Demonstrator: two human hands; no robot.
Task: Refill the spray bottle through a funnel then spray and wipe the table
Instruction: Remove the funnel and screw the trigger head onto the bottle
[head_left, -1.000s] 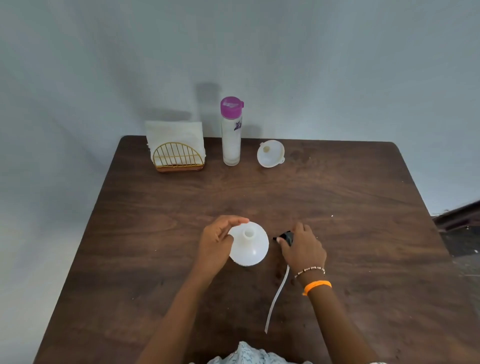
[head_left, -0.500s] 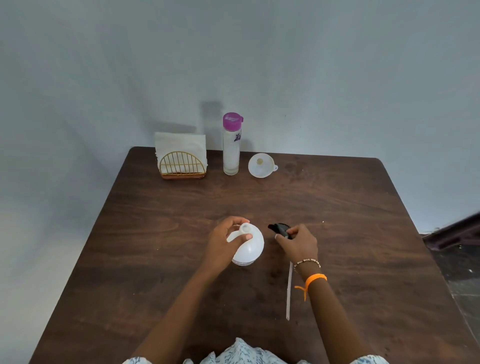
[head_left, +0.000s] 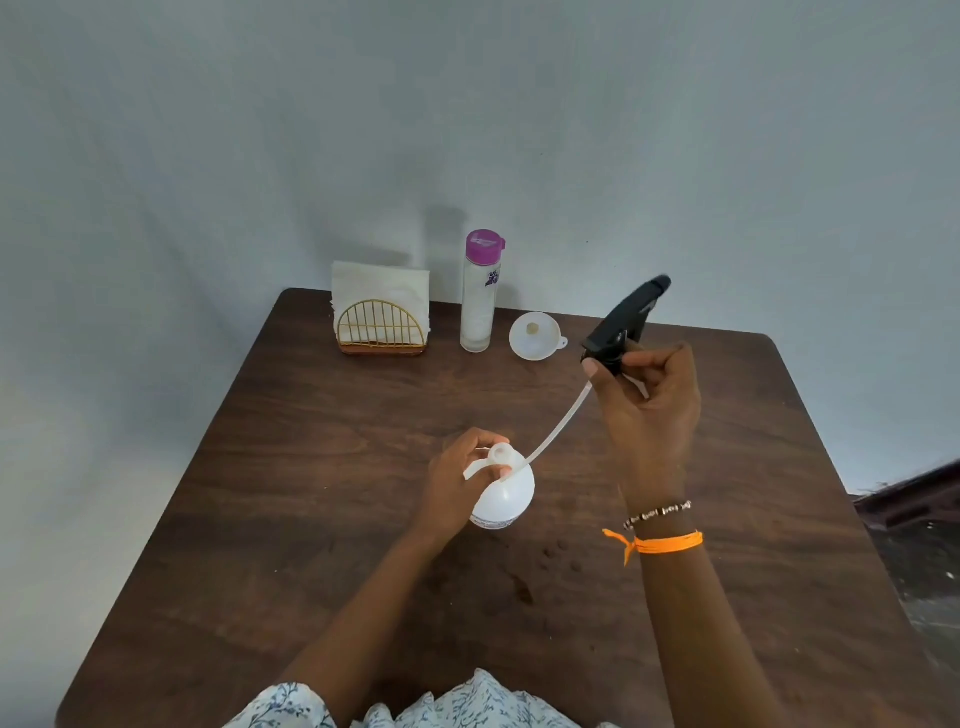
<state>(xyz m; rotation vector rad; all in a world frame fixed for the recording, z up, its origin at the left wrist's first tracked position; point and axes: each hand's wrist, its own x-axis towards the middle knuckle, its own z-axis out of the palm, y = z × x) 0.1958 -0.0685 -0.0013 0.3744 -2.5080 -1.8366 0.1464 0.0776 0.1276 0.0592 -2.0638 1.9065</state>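
Observation:
A round white spray bottle stands uncapped in the middle of the dark wooden table. My left hand grips it by the neck. Raised above the table to the right, my right hand holds the black spray head. Its clear dip tube slants down toward the bottle and its tip rests on the bottle's shoulder, outside the mouth. A white funnel lies at the back. Beside it stands a tall clear bottle with a purple cap.
A gold wire napkin holder with white napkins stands at the back left of the table, close to the grey wall. Dark stains mark the wood in front of the spray bottle. A dark floor edge shows at the far right.
My right hand has lifted the spray head off the table and swung its tube toward the bottle. My left hand has kept its hold on the bottle. The view has tilted upward.

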